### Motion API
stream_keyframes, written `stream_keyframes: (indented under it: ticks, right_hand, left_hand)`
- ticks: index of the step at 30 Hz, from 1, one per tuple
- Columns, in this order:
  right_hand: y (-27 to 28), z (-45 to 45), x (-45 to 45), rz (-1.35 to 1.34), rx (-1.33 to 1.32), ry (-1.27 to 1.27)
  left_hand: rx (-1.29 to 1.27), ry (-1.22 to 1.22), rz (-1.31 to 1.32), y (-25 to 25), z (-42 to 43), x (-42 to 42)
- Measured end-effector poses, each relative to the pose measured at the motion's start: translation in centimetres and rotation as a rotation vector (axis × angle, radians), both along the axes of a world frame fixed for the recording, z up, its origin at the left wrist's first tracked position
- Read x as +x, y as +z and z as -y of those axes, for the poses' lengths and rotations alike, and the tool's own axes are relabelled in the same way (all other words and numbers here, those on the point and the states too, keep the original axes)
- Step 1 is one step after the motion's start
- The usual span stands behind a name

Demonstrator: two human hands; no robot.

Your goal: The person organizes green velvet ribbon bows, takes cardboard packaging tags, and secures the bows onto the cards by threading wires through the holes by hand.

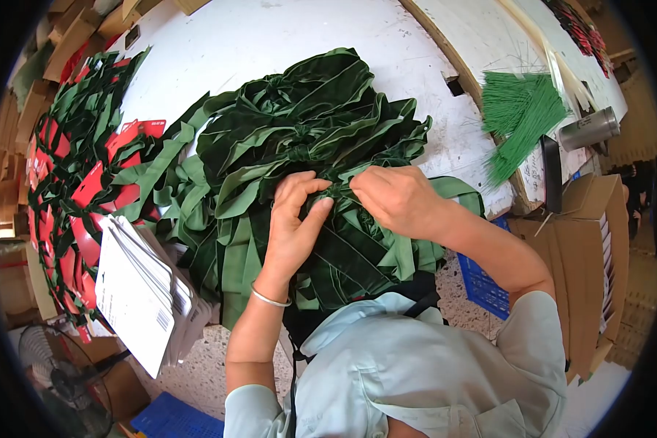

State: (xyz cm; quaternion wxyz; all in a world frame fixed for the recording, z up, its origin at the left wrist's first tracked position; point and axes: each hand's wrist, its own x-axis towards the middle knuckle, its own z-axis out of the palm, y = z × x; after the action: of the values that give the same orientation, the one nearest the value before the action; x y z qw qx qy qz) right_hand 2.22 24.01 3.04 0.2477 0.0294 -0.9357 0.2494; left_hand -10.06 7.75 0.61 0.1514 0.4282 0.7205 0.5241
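Observation:
A dark green velvet ribbon bow [336, 191] lies in front of me at the near side of a pile. My left hand [296, 212] closes its thumb and fingers on the bow close to its gathered middle. On the other side of that middle, my right hand [398, 197] is closed in a pinch. Its fingertips hide whatever thin piece they hold. Beyond both hands, several more green bows [285, 95] are stacked with loops fanned out. Loose ribbon tails [241, 252] hang toward my body.
Red cards with green bows [87, 186] are heaped at left, beside a stack of white cards [135, 292]. Green wire ties [518, 109] and a metal cylinder [590, 129] lie at right on the white table [445, 139]. Below stand a cardboard box [573, 255] and a fan [47, 358].

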Motion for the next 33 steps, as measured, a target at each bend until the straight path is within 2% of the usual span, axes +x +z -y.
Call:
stream_keyframes:
  ticks: [7,16,25,33]
  right_hand:
    - [0.6,0.1,0.5,0.081,0.013,-0.051]
    - [-0.8,-0.2,-0.6,-0.008,-0.059,0.024]
    - [0.6,-0.7,0.7,-0.012,-0.043,-0.075]
    - [1.1,-1.3,0.0,0.103,-0.031,0.016]
  left_hand:
    - [-0.021,-0.002,0.008,0.4,-0.3,0.1]
    - [-0.038,-0.021,0.103,0.3,-0.5,-0.1]
    - [-0.018,-0.022,0.115,0.0,-0.3,-0.1]
    - [-0.027,-0.034,0.041,0.2,-0.3,-0.1]
